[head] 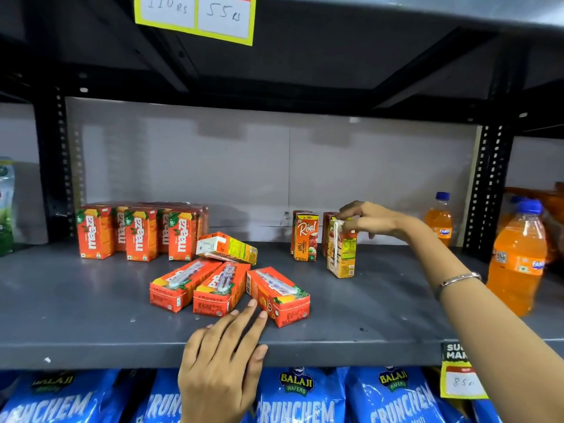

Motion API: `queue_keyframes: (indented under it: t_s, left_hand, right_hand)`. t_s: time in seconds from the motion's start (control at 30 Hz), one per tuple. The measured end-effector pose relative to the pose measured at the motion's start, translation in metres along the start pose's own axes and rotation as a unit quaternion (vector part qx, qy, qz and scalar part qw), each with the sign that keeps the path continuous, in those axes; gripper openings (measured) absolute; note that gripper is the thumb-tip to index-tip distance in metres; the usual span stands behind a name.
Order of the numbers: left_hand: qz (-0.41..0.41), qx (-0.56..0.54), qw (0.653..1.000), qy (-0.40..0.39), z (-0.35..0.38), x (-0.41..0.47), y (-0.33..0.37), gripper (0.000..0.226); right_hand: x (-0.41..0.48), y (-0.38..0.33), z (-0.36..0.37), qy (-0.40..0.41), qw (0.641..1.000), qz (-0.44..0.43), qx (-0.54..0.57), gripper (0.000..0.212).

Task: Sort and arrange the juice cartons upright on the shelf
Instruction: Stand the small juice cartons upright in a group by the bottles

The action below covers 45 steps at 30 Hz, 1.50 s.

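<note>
R hand (363,219) pinches upright boxy carton (341,251) top; L hand (222,358) flat, open, maybe touching fallen carton (279,296).

The grey metal shelf (91,315) carries upright Maaza cartons (139,233) at back left. Right of them one carton (227,247) lies tilted, three Maaza cartons (225,288) lie flat, then upright Real cartons (305,238) and Fanta bottles (515,261).

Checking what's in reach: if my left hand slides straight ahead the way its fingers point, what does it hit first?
Most likely the lying red carton on the right of the three flat ones. The left hand rests on the shelf edge, its fingertips already at or almost touching that carton's near corner.
</note>
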<state>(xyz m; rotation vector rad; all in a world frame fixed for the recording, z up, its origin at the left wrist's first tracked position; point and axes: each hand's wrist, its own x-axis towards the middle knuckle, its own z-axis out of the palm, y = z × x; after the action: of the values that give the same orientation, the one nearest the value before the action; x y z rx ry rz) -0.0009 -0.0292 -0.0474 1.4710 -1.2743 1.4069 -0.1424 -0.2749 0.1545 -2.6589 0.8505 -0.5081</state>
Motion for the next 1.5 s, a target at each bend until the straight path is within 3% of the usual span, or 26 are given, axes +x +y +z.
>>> queue_keyframes:
  t_s: [0.1, 0.27, 0.4, 0.8, 0.93, 1.37, 1.5]
  left_hand:
    - [0.0, -0.003, 1.0, -0.002, 0.0, 0.0, 0.0, 0.033]
    - [-0.004, -0.006, 1.0, 0.002, 0.001, 0.0, 0.0, 0.034]
    - [-0.004, -0.008, 1.0, 0.0, 0.0, 0.001, 0.0, 0.032]
    - [-0.002, -0.006, 1.0, -0.005, -0.002, 0.001, 0.0, 0.032]
    - [-0.003, -0.007, 1.0, -0.008, -0.002, 0.0, 0.0, 0.036]
    - [-0.004, -0.009, 1.0, -0.015, -0.002, 0.0, -0.002, 0.037]
    - [-0.007, -0.011, 1.0, -0.018, -0.002, 0.0, -0.002, 0.036]
  right_hand:
    - [-0.001, 0.009, -0.001, -0.02, 0.999, 0.013, 0.038, 0.056]
    - [0.002, 0.02, -0.001, 0.033, 0.999, -0.01, 0.028, 0.039]
    - [-0.002, 0.018, 0.0, 0.013, 0.996, -0.016, 0.089, 0.046]
    - [-0.003, 0.023, 0.006, 0.037, 0.988, -0.018, 0.149, 0.028]
    - [-0.003, 0.033, 0.002, 0.07, 0.991, -0.035, 0.105, 0.026]
    - [0.005, 0.039, 0.007, 0.068, 0.994, -0.027, 0.078, 0.036]
    - [-0.001, 0.033, 0.004, 0.079, 0.995, -0.029, 0.052, 0.047]
